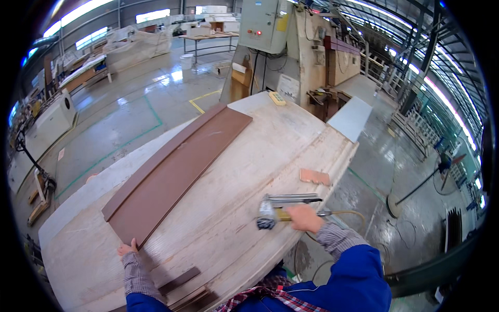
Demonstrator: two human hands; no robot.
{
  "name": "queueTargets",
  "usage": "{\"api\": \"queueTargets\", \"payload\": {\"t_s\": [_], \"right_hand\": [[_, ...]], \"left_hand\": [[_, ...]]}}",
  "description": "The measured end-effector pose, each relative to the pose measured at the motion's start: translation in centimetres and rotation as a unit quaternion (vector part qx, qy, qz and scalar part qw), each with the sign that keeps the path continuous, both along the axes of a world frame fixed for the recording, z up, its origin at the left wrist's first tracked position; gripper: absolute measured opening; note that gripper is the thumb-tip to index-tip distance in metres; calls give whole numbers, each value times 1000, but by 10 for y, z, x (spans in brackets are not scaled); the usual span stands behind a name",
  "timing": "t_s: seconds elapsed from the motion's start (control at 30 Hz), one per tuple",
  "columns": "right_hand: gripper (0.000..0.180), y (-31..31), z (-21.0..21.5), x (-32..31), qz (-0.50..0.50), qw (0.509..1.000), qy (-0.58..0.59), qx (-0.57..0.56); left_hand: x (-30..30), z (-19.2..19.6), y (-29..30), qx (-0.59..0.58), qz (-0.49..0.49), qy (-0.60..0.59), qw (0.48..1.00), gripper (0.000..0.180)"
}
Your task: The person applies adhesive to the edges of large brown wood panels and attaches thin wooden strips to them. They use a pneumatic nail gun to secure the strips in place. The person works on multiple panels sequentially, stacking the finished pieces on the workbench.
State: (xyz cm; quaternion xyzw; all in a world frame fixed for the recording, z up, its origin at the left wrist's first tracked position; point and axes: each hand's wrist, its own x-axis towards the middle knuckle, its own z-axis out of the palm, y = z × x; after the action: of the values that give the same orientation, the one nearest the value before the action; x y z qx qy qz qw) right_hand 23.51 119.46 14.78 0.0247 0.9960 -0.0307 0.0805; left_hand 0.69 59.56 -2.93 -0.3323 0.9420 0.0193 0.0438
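Observation:
A long brown panel (182, 174) with a raised strip (166, 158) along its left edge lies slantwise on the pale worktable (244, 177). At its near end, my left hand (128, 248) grips the corner, thumb on top and the other fingers partly hidden. My right hand (305, 218) is closed round the yellowish handle of an air nail gun (267, 212) near the table's right edge. The gun lies on its side, and a hose (351, 212) runs from its handle off the table. Whether it rests on the wood or hangs just above, I cannot tell.
Near my left forearm lie brown strips (179, 281). A small reddish-brown piece (314, 176) lies beyond the nail gun, and a yellow control box (277, 98) at the far end. A machine with a grey control cabinet (264, 23) stands behind. Hoses trail on the right floor.

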Motion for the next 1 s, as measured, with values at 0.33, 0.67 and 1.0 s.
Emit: {"api": "queueTargets", "payload": {"t_s": [0.33, 0.67, 1.0], "right_hand": [[31, 317, -37, -61, -157, 985, 16, 76], [26, 430, -67, -136, -150, 969, -137, 137], [44, 320, -79, -449, -19, 981, 127, -144]], "left_hand": [[62, 12, 184, 36, -15, 158, 987, 52], [42, 29, 234, 48, -70, 134, 987, 59], [-19, -41, 49, -26, 196, 124, 972, 67]]}}
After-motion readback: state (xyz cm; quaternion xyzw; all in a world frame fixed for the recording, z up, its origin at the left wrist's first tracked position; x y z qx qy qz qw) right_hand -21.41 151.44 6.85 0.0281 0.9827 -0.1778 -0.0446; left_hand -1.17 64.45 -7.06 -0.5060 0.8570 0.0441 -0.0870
